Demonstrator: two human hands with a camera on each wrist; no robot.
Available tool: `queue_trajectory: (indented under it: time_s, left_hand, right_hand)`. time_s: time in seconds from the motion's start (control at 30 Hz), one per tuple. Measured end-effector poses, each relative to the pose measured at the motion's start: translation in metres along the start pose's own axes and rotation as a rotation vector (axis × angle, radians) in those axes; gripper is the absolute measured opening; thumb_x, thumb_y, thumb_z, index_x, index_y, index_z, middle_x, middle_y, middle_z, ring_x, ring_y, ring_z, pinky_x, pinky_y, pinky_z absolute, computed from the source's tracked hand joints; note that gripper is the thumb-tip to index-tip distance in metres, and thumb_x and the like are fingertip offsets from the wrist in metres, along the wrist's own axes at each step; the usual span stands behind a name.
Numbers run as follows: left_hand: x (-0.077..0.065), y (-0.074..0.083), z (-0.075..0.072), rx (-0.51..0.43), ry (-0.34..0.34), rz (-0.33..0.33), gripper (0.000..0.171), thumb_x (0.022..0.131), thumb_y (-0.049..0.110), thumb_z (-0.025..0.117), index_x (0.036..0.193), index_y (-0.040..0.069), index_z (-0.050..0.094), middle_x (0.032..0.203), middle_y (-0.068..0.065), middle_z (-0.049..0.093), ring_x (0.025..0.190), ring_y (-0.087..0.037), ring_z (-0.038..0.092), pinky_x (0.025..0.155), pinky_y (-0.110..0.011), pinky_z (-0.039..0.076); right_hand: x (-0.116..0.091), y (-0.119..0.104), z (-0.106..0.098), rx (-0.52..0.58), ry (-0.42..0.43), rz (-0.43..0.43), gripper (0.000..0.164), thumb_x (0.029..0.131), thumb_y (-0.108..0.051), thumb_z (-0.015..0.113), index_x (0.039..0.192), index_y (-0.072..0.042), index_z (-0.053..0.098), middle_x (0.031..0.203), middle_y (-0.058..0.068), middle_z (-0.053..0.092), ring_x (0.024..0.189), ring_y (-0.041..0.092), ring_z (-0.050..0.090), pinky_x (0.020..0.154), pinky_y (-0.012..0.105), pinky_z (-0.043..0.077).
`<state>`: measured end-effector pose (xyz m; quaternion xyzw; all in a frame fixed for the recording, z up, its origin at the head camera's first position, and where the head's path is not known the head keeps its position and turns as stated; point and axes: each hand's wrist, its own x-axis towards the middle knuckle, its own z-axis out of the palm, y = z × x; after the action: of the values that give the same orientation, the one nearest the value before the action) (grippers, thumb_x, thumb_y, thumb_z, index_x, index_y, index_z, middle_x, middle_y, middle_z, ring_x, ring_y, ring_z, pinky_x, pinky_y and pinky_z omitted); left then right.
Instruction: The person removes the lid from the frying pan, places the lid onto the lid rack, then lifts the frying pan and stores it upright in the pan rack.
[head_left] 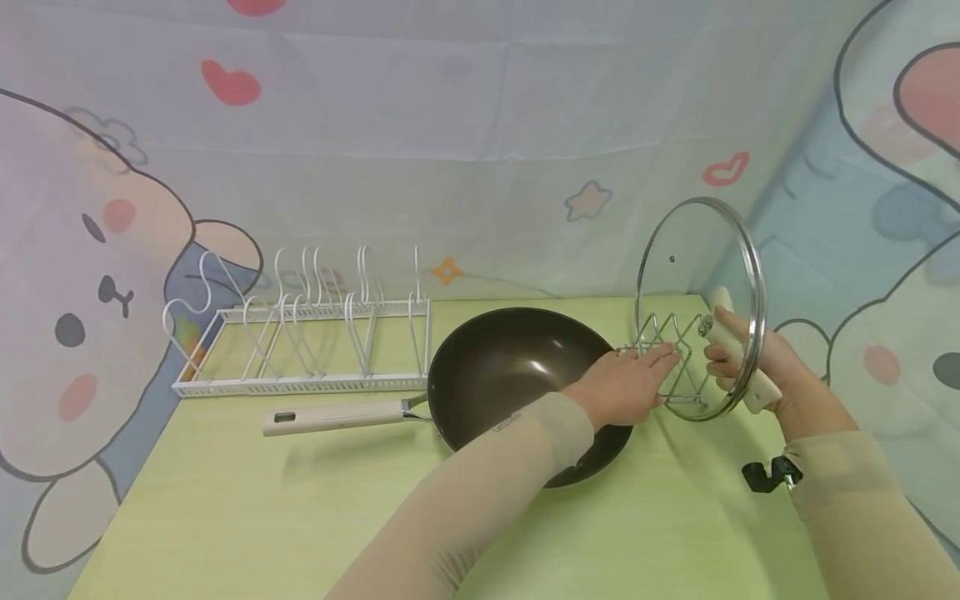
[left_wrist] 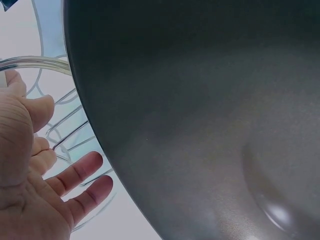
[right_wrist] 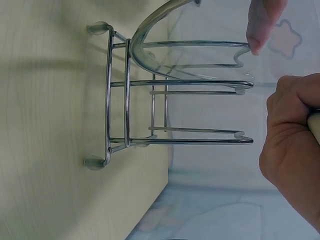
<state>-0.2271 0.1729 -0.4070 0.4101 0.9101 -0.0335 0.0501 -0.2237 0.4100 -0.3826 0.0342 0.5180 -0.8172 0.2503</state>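
A glass lid with a steel rim (head_left: 756, 287) stands on edge in a small chrome wire rack (head_left: 686, 379). My right hand (head_left: 780, 367) grips the lid's cream handle (head_left: 723, 340). My left hand (head_left: 626, 385) reaches across a dark wok (head_left: 487, 367), its fingers extended over the rack's near side. In the right wrist view, a left fingertip (right_wrist: 256, 42) is right at the end of a top wire, and the lid's rim (right_wrist: 142, 37) sits between the wires. The left wrist view has the wok's inside (left_wrist: 200, 125) filling most of it, with left fingers (left_wrist: 95, 192) beside its edge.
A white rack (head_left: 300, 385) with tall curved dividers stands at the back left. The wok's cream handle (head_left: 337, 417) points left in front of it. All stand on a pale green table (head_left: 300, 517) against a printed cloth backdrop (head_left: 450, 125).
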Motion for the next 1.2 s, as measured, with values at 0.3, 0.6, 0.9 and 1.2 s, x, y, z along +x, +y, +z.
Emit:
queue_trajectory:
  time_s: [0.3, 0.6, 0.9, 1.2]
  left_hand:
    - [-0.002, -0.001, 0.000, -0.001, -0.032, -0.011, 0.075, 0.112, 0.052, 0.045, 0.173, 0.032, 0.005, 0.181, 0.017, 0.001, 0.162, -0.013, 0.033, 0.129, -0.031, 0.036]
    - [-0.022, -0.011, -0.004, 0.058, -0.018, 0.034, 0.075, 0.112, 0.056, 0.044, 0.173, 0.029, 0.011, 0.181, 0.014, 0.009, 0.161, -0.013, 0.037, 0.127, -0.033, 0.039]
    - [-0.046, -0.034, -0.006, 0.124, -0.004, 0.063, 0.077, 0.111, 0.055, 0.047, 0.173, 0.025, 0.013, 0.181, 0.012, 0.011, 0.151, -0.015, 0.049, 0.125, -0.035, 0.042]
    - [-0.060, -0.046, -0.001, 0.159, -0.009, 0.068, 0.077, 0.111, 0.056, 0.048, 0.173, 0.024, 0.015, 0.181, 0.011, 0.013, 0.149, -0.015, 0.049, 0.125, -0.035, 0.042]
  right_hand:
    - [0.002, -0.001, -0.005, -0.036, 0.011, 0.046, 0.035, 0.116, -0.048, 0.034, 0.126, -0.016, 0.027, 0.074, -0.003, 0.059, 0.056, 0.007, 0.058, 0.046, 0.021, 0.048]
    - [0.003, -0.004, -0.010, -0.016, -0.123, 0.071, 0.034, 0.116, -0.048, 0.027, 0.116, -0.015, 0.035, 0.076, -0.003, 0.062, 0.062, 0.008, 0.062, 0.051, 0.021, 0.052]
    - [-0.002, -0.007, -0.005, -0.017, -0.113, 0.069, 0.030, 0.117, -0.047, 0.029, 0.121, -0.017, 0.029, 0.077, -0.001, 0.062, 0.061, 0.009, 0.063, 0.051, 0.021, 0.053]
    - [0.000, -0.012, -0.001, -0.106, -0.023, 0.124, 0.035, 0.115, -0.051, 0.033, 0.122, -0.019, 0.022, 0.075, -0.004, 0.058, 0.060, 0.007, 0.059, 0.050, 0.020, 0.049]
